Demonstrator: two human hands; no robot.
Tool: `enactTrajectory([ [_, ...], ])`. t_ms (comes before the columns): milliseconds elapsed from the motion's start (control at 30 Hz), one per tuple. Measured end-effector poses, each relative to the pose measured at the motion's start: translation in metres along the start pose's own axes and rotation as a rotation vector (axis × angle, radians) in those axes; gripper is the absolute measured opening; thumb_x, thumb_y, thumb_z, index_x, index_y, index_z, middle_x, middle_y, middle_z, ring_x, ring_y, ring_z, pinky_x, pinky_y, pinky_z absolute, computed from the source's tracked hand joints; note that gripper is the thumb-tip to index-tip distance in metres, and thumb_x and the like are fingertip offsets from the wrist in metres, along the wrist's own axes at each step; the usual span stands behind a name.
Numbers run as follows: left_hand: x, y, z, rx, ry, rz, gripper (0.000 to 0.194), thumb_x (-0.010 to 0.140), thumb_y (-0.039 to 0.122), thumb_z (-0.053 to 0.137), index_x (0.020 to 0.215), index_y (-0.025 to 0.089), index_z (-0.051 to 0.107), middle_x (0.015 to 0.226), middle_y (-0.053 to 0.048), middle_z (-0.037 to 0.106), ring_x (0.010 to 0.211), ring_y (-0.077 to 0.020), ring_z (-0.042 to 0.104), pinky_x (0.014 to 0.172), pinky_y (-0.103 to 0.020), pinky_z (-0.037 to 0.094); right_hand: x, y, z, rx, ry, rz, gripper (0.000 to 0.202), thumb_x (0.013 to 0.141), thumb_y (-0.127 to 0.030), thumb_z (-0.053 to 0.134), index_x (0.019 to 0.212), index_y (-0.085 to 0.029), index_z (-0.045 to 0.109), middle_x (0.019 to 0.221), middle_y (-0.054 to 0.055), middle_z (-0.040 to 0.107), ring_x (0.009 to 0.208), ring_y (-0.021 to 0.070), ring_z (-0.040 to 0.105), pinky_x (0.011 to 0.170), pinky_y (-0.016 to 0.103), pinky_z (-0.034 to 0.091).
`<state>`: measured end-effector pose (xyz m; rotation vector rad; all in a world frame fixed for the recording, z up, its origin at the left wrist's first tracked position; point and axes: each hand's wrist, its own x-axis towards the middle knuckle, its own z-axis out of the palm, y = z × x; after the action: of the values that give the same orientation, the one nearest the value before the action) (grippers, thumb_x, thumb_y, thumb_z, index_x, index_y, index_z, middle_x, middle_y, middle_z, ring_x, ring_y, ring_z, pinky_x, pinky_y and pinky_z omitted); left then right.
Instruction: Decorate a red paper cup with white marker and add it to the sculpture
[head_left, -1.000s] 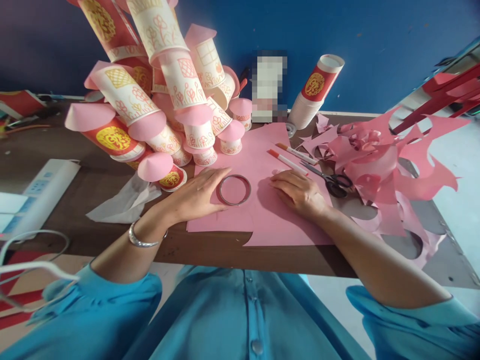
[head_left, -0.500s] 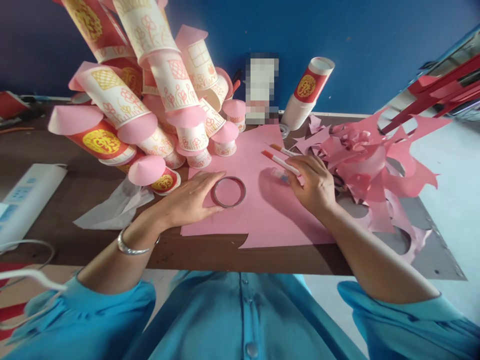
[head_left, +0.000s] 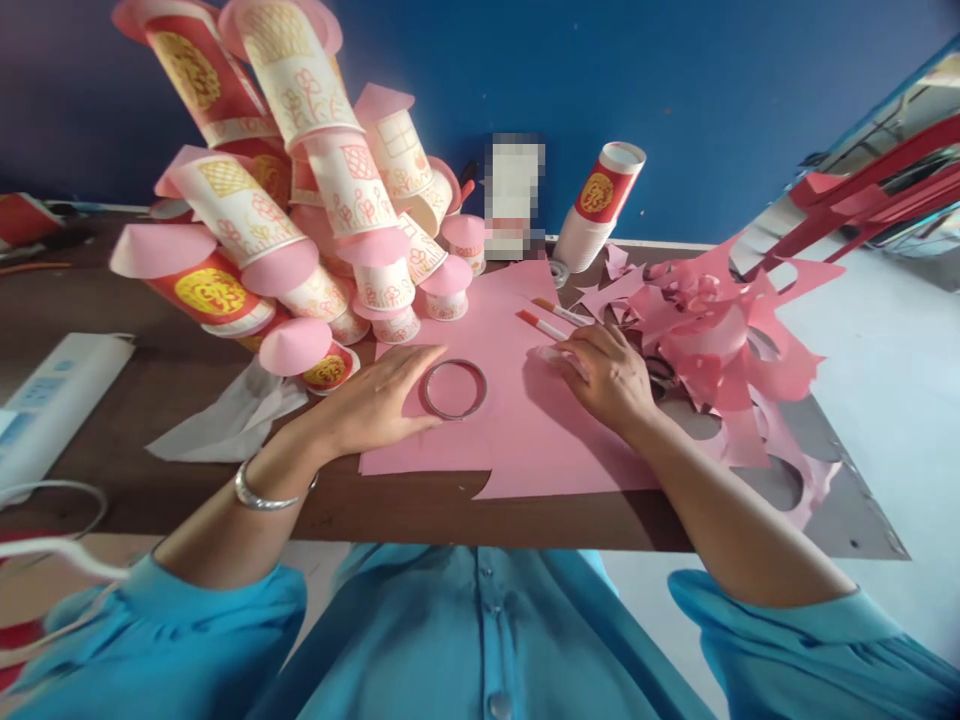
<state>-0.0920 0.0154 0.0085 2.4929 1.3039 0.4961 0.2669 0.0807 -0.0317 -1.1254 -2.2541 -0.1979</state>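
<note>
A thin, dark metal ring [head_left: 456, 389] lies flat on the pink paper [head_left: 517, 450]. Curved around the ring's left side, my left hand [head_left: 379, 400] rests on the sheet, thumb and fingers apart. My right hand [head_left: 611, 378] is low over the paper, its fingers bent and drawn together at a small clear object [head_left: 549, 358], mostly hidden under them. Just beyond those fingers are a red-tipped marker [head_left: 538, 324] and an orange-tipped marker [head_left: 555, 310], their rear ends covered by the hand.
Decorated paper cups [head_left: 352, 185] with pink cone roofs tower at the left. Pink paper scraps [head_left: 720, 330] pile up at the right, beside scissors [head_left: 660, 375]. A cup stack [head_left: 592, 225] stands by the blue wall. A white power strip [head_left: 60, 400] is far left.
My right hand has come down and slightly left, closing in on the small clear object. My left hand and the ring have stayed in place. The view has shifted a little.
</note>
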Motion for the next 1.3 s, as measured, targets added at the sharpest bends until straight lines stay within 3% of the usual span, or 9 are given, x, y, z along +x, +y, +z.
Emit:
enactTrajectory([
  [133,-0.002,0.004,-0.007,0.005,0.089,0.012,0.058,0.096,0.019,0.067,0.152,0.019,0.052,0.147,-0.016,0.069,0.136,-0.0304,0.068,0.119,-0.048,0.057,0.0,0.003,0.0,-0.038,0.029,0.025,0.024,0.108,-0.037,0.061,0.107,-0.024,0.08,0.104,0.01,0.075,0.099,0.0296,0.069,0.089,0.045,0.06],
  [300,0.0,0.004,-0.011,-0.008,0.325,-0.002,0.034,0.098,0.005,0.052,0.125,0.02,0.068,0.113,-0.007,0.077,0.095,-0.017,0.074,0.087,-0.032,0.064,-0.002,0.01,0.002,-0.068,0.01,0.029,0.024,0.107,-0.039,0.062,0.101,-0.024,0.08,0.102,0.01,0.076,0.096,0.0294,0.069,0.085,0.044,0.06],
  [400,0.001,0.004,-0.012,0.006,0.411,-0.017,0.028,0.099,0.006,0.053,0.112,0.021,0.072,0.11,-0.006,0.077,0.091,-0.0163,0.072,0.079,-0.03,0.061,-0.003,0.009,0.005,-0.065,0.011,0.044,0.025,0.108,-0.039,0.061,0.101,-0.025,0.08,0.103,0.009,0.077,0.096,0.0288,0.07,0.084,0.043,0.059],
  [567,0.0,0.004,-0.014,0.023,0.435,-0.061,0.027,0.099,0.007,0.053,0.107,0.021,0.074,0.106,-0.005,0.078,0.087,-0.0155,0.071,0.077,-0.029,0.061,-0.002,0.009,0.007,-0.035,0.024,0.029,0.027,0.108,-0.042,0.062,0.102,-0.024,0.08,0.102,0.01,0.077,0.095,0.0296,0.07,0.086,0.045,0.06],
  [700,0.001,0.003,-0.013,0.015,0.416,-0.092,0.024,0.1,0.008,0.054,0.106,0.021,0.074,0.106,-0.006,0.077,0.085,-0.0157,0.07,0.081,-0.032,0.062,-0.004,0.016,0.007,-0.016,0.026,0.091,0.024,0.106,-0.034,0.059,0.114,-0.024,0.079,0.113,0.013,0.076,0.108,0.035,0.069,0.099,0.054,0.058],
  [833,0.001,0.004,-0.009,-0.025,0.336,-0.054,0.018,0.101,0.015,0.059,0.11,0.02,0.074,0.109,-0.006,0.076,0.08,-0.0131,0.07,0.072,-0.026,0.061,-0.007,0.026,0.008,-0.056,0.019,0.166,0.029,0.103,-0.03,0.058,0.123,-0.022,0.077,0.121,0.015,0.075,0.115,0.039,0.067,0.102,0.06,0.057],
  [933,0.001,0.004,-0.004,-0.045,0.245,0.006,0.019,0.102,0.019,0.063,0.116,0.02,0.076,0.11,-0.006,0.075,0.083,-0.0129,0.072,0.068,-0.024,0.059,-0.006,0.031,0.011,-0.069,0.004,0.171,0.028,0.103,-0.032,0.057,0.118,-0.021,0.078,0.117,0.014,0.076,0.113,0.0381,0.068,0.102,0.059,0.058],
  [1033,0.0,0.004,0.001,-0.032,0.144,0.04,0.021,0.101,0.022,0.067,0.119,0.023,0.078,0.113,-0.006,0.075,0.09,-0.0155,0.075,0.076,-0.027,0.062,-0.005,0.034,0.011,-0.052,-0.01,0.197,0.026,0.103,-0.033,0.058,0.113,-0.022,0.08,0.112,0.013,0.077,0.11,0.0368,0.068,0.101,0.059,0.059],
  [1300,0.0,0.006,0.008,-0.024,-0.019,0.072,0.014,0.102,0.025,0.07,0.112,0.024,0.081,0.116,-0.005,0.075,0.094,-0.0174,0.077,0.081,-0.029,0.062,-0.004,0.039,0.007,-0.067,0.002,0.235,0.019,0.1,-0.038,0.066,0.102,-0.028,0.083,0.106,0.009,0.076,0.106,0.034,0.067,0.093,0.05,0.062],
])
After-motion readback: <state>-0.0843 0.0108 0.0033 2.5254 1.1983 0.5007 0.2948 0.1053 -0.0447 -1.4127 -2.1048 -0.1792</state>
